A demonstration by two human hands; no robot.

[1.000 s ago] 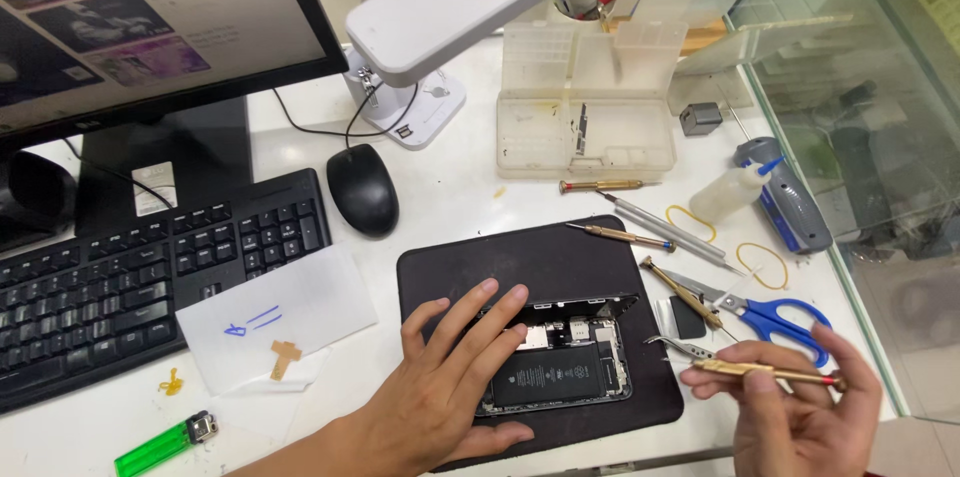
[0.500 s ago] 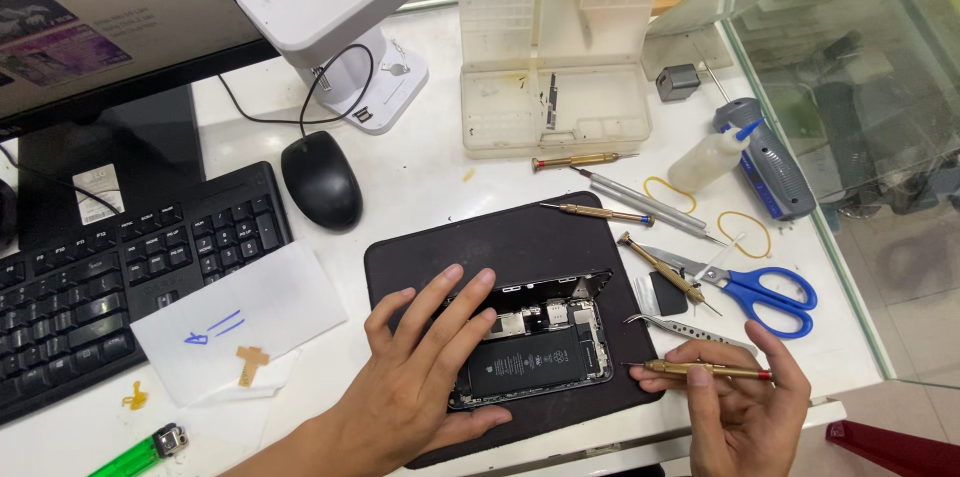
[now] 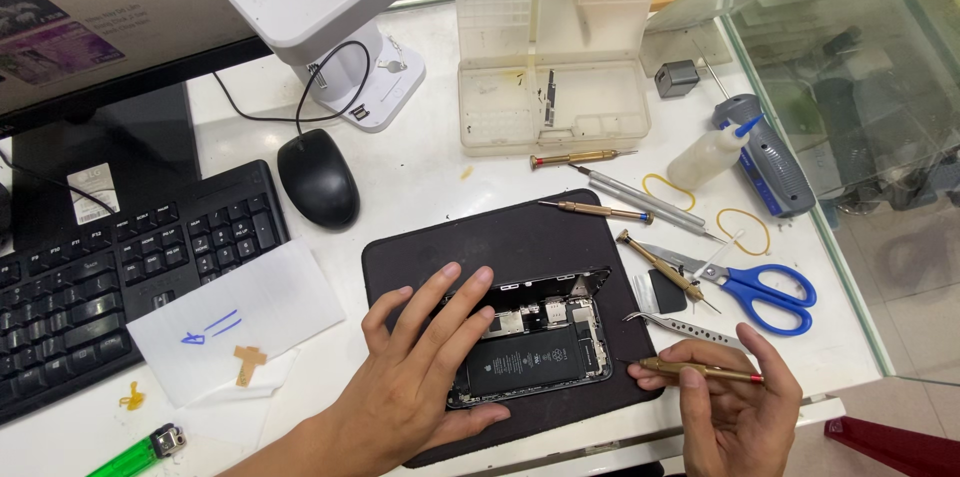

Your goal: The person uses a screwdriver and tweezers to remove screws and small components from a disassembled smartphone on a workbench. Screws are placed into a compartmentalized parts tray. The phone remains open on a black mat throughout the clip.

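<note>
The left hand (image 3: 420,377) is lying flat with fingers spread wide, pressing on the left part of an opened phone (image 3: 535,352) that is sitting on a dark mat (image 3: 470,247) in the middle of the white desk (image 3: 420,187). The right hand (image 3: 735,402) is sitting at about 3 o'clock from the phone, closed around a brass screwdriver (image 3: 700,370) held level, tip pointing toward the phone's right edge. Tweezers (image 3: 685,329) are lying just above that hand. Blue scissors (image 3: 760,292) are resting at 2 o'clock from the phone, with more screwdrivers (image 3: 600,209) lying near the mat's upper edge. A clear parts box (image 3: 550,102) is standing open at 12 o'clock. A black mouse (image 3: 318,177) is at 10 o'clock, a keyboard (image 3: 110,287) at 9 o'clock, a green lighter (image 3: 140,452) at 8 o'clock.
</note>
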